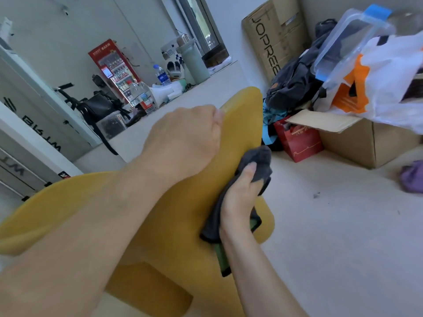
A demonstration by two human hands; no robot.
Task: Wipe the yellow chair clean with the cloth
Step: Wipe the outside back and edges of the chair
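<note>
Head camera looks forward-down, close over yellow chair [242, 124]; frame apparently rolled sideways.

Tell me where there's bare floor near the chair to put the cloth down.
Best room: the open floor right of the yellow chair, bordered by the red bag and cardboard box behind and the purple bundle at far right; only a small speck lies there. Crowded: the pile of bags above the box.

Upper right: cardboard box [357, 143], red paper bag [299, 143], dark backpack [295, 81] — upper left: red vending cabinet [114, 69], water bottle [162, 75].
</note>
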